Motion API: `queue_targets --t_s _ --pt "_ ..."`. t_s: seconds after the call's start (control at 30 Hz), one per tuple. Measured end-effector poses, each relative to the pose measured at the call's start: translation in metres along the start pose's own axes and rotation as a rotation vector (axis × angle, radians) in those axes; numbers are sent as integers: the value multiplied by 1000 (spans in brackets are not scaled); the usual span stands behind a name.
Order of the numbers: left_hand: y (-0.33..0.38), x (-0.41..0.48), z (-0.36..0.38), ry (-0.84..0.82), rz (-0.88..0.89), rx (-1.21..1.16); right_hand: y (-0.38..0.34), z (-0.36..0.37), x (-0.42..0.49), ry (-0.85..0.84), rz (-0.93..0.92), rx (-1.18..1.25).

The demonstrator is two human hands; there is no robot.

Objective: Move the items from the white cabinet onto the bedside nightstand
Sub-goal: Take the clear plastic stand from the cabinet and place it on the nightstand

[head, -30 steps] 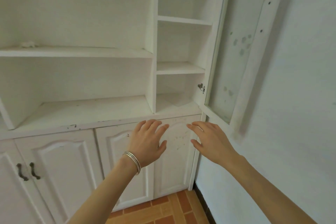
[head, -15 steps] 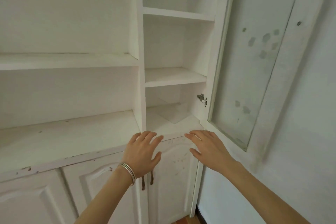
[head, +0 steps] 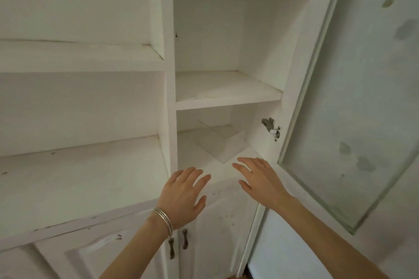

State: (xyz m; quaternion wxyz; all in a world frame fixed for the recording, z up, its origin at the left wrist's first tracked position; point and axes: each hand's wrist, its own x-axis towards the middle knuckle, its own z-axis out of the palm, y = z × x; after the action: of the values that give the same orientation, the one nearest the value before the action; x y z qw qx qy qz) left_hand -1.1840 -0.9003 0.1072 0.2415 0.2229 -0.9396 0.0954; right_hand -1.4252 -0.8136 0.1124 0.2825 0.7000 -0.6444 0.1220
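Note:
The white cabinet (head: 169, 97) fills the view, with its right-hand compartment open. A clear plastic box (head: 221, 140) sits on the lowest shelf of that compartment, toward the back right. My left hand (head: 184, 195), with silver bangles on the wrist, hovers in front of the shelf edge with fingers spread. My right hand (head: 260, 180) reaches toward the shelf, fingers straight, its fingertips just short of the box's front corner. Neither hand holds anything. The nightstand is out of view.
The glass cabinet door (head: 353, 120) stands swung open at the right, close to my right forearm; its hinge (head: 271, 128) sticks out from the frame. Wide bare shelves (head: 79, 170) lie at the left. Shut lower doors with dark handles (head: 178, 242) are below.
The view has closed in on the right compartment. Both hands have moved up and forward toward the lowest shelf, the right one nearing the clear box.

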Motion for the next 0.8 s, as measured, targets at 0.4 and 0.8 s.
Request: queue_targets --t_s 0.4,0.8 --pt "-28 79 65 -39 -163 21 83 118 115 44 -99 85" --pt "-33 55 72 -57 -264 140 73 144 111 114 -80 272"
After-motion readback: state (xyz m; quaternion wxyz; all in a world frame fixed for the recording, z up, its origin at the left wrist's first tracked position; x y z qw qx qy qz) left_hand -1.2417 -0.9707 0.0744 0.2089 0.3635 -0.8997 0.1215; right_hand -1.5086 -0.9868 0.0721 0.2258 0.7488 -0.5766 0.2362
